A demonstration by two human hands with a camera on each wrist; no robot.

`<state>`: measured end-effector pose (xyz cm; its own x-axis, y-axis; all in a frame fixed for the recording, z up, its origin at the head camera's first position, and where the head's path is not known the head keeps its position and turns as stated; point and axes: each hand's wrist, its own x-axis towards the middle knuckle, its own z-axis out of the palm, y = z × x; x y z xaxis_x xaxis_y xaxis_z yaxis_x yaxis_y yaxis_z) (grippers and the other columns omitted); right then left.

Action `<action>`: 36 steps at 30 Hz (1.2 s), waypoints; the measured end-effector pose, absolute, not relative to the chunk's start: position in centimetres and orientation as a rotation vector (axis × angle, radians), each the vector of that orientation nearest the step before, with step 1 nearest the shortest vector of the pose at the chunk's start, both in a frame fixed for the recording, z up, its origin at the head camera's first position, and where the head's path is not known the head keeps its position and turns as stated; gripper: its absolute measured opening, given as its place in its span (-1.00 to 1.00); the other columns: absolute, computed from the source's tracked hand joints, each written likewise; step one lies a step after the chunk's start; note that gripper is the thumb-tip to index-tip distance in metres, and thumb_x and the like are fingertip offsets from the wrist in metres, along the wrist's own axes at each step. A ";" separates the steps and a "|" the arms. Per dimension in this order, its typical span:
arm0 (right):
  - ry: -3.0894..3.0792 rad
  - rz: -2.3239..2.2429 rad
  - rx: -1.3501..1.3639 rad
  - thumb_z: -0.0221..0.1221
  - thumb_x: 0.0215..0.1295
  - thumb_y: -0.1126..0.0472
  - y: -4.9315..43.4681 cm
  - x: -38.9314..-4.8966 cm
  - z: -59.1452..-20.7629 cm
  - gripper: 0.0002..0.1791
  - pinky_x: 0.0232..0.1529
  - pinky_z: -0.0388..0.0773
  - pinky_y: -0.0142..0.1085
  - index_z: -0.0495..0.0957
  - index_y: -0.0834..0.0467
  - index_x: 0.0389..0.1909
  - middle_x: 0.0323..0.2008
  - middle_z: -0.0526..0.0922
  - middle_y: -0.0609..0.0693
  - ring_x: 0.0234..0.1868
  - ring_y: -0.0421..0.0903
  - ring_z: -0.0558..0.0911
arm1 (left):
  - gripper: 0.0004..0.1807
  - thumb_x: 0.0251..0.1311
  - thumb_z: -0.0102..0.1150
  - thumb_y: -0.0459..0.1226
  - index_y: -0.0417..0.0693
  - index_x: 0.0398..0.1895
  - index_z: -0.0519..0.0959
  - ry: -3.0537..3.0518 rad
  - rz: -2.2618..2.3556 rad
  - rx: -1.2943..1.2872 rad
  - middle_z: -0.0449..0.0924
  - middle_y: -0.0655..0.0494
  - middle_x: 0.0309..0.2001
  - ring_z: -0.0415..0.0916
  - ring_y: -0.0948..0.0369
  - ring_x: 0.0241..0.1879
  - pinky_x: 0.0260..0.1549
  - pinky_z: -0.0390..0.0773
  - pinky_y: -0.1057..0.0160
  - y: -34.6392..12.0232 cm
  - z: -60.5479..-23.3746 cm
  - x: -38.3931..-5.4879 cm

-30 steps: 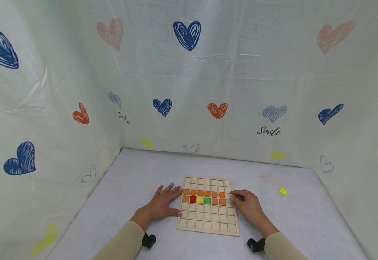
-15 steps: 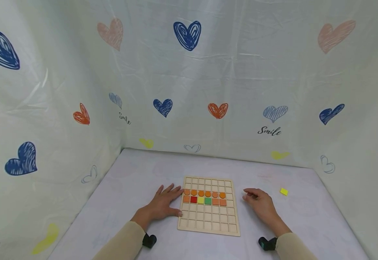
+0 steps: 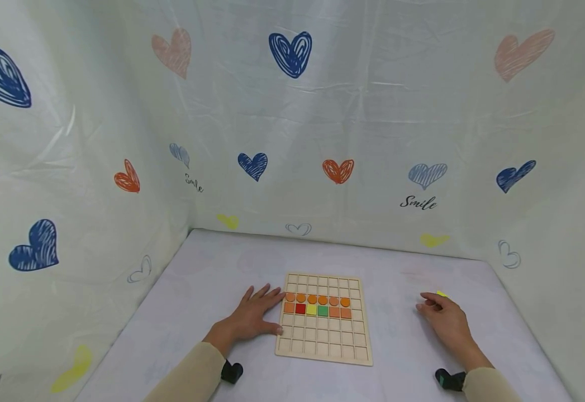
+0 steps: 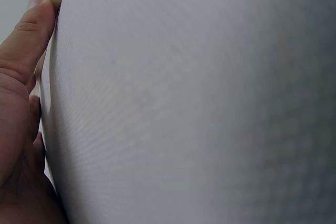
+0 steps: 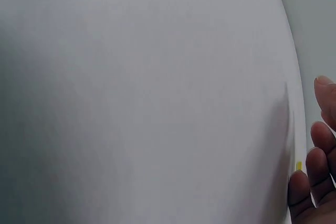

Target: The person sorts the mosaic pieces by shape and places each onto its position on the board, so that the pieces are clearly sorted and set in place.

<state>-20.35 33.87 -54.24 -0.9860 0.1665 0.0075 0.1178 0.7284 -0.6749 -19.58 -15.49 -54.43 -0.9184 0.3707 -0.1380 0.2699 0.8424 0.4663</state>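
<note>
In the head view, a pale wooden grid board (image 3: pixel 324 338) lies on the table. Several orange discs (image 3: pixel 312 299) fill one row. Below them runs a row of square tiles: a red tile (image 3: pixel 300 309), a yellow tile (image 3: pixel 311 309), a green tile (image 3: pixel 322 311) and orange ones. My left hand (image 3: pixel 252 316) is spread flat at the board's left edge, thumb and fingertips touching it. Well to the right of the board, my right hand (image 3: pixel 445 321) hovers with fingers loosely bent and nothing held. A loose yellow piece (image 3: pixel 441 293) shows just behind it, partly hidden by the fingers.
The table (image 3: pixel 232 257) has a white cover. White curtains (image 3: pixel 292 128) with printed hearts stand at the back and both sides. A dark band-mounted wrist device sits on each wrist.
My right hand has moved right, from the board's right edge to beside the loose yellow piece. The left hand stays at the board, and the rows of pieces look the same.
</note>
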 end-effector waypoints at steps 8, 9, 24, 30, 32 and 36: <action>-2.860 1.064 -0.370 0.29 0.46 0.10 37.0 -20.5 -54.3 -0.42 -0.09 0.49 -0.19 0.49 0.29 0.39 0.17 0.58 0.31 0.06 0.12 0.49 | 0.05 0.09 0.49 0.24 0.23 0.64 0.29 2.792 0.664 0.499 0.21 0.13 0.66 -0.10 -0.04 0.71 0.66 -0.27 -0.28 -15.5 -54.2 -19.5; -2.863 1.064 -0.380 0.28 0.46 0.10 37.3 -20.6 -54.3 -0.40 -0.05 0.50 -0.11 0.47 0.31 0.40 0.18 0.56 0.33 0.08 0.16 0.48 | 0.04 0.10 0.49 0.24 0.23 0.64 0.29 2.793 0.666 0.501 0.21 0.13 0.65 -0.10 -0.04 0.71 0.66 -0.27 -0.27 -15.5 -54.2 -19.5; -2.964 0.900 -0.276 0.30 0.44 0.17 39.4 -21.7 -54.6 -0.30 0.19 0.46 0.35 0.33 0.40 0.47 0.26 0.41 0.52 0.20 0.43 0.42 | 0.03 0.11 0.50 0.22 0.21 0.64 0.29 2.815 0.629 0.510 0.22 0.10 0.65 -0.09 -0.05 0.70 0.66 -0.24 -0.27 -15.3 -54.2 -19.6; -2.991 0.844 -0.234 0.28 0.46 0.16 39.8 -22.2 -54.8 -0.29 0.21 0.45 0.37 0.31 0.42 0.48 0.25 0.43 0.55 0.19 0.46 0.44 | 0.03 0.10 0.50 0.21 0.22 0.64 0.29 2.812 0.631 0.506 0.21 0.11 0.65 -0.09 -0.04 0.71 0.66 -0.25 -0.27 -15.3 -54.2 -19.5; -2.993 0.835 -0.231 0.27 0.46 0.16 39.7 -22.3 -54.8 -0.30 0.22 0.45 0.38 0.31 0.43 0.47 0.25 0.43 0.55 0.19 0.46 0.45 | 0.04 0.10 0.50 0.21 0.22 0.64 0.29 2.812 0.632 0.510 0.22 0.10 0.65 -0.09 -0.05 0.70 0.66 -0.25 -0.27 -15.3 -54.2 -19.5; -3.002 0.823 -0.240 0.25 0.48 0.15 39.6 -22.6 -54.8 -0.33 0.25 0.42 0.39 0.34 0.44 0.44 0.23 0.43 0.57 0.20 0.49 0.44 | 0.04 0.10 0.50 0.22 0.22 0.64 0.29 2.812 0.636 0.506 0.22 0.10 0.65 -0.09 -0.05 0.70 0.66 -0.25 -0.28 -15.4 -54.2 -19.4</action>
